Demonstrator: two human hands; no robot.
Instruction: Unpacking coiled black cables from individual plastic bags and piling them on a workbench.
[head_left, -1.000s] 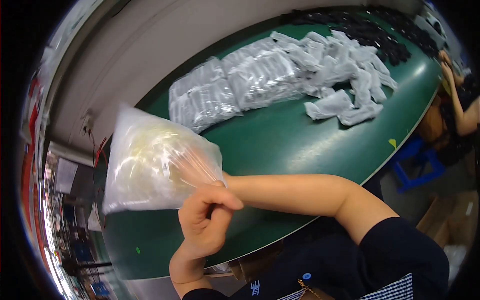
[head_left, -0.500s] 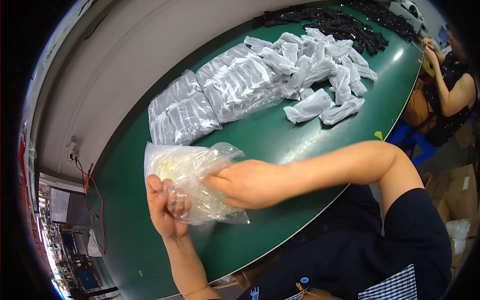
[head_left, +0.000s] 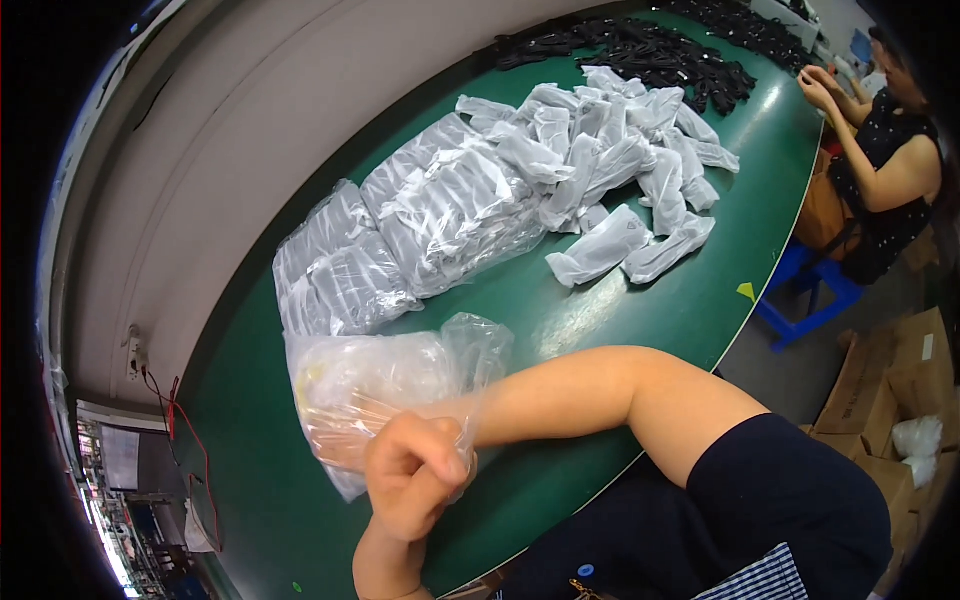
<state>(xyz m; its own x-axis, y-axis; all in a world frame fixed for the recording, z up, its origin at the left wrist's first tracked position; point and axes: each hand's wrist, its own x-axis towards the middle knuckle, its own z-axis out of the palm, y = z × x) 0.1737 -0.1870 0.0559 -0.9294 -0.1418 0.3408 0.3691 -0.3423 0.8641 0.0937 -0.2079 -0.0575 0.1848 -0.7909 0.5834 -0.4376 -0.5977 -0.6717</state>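
A large clear plastic bag (head_left: 405,360) with whitish, slightly yellow contents lies at the near left of the green table. My left hand (head_left: 415,470) is closed on the near edge of its mouth. Through the plastic shows my right hand (head_left: 345,430), pushed deep inside with its fingers stretched out; film and glare blur them. What the contents are, I cannot make out. Just beyond this bag are two clear packs (head_left: 345,260) filled with rows of grey-white pouches. To their right is a heap of loose translucent pouches (head_left: 600,150) with dark items inside.
Black cables or straps (head_left: 670,55) lie piled at the table's far end. A person (head_left: 890,170) sits by the right edge, near a blue stool (head_left: 815,300). Cardboard boxes (head_left: 880,380) stand on the floor at right. A red cable (head_left: 175,420) hangs beside the left wall.
My right hand has gone from the bag's mouth to deep inside it. My left hand has shifted right and nearer, now on the mouth's near edge. The view has tilted slightly.
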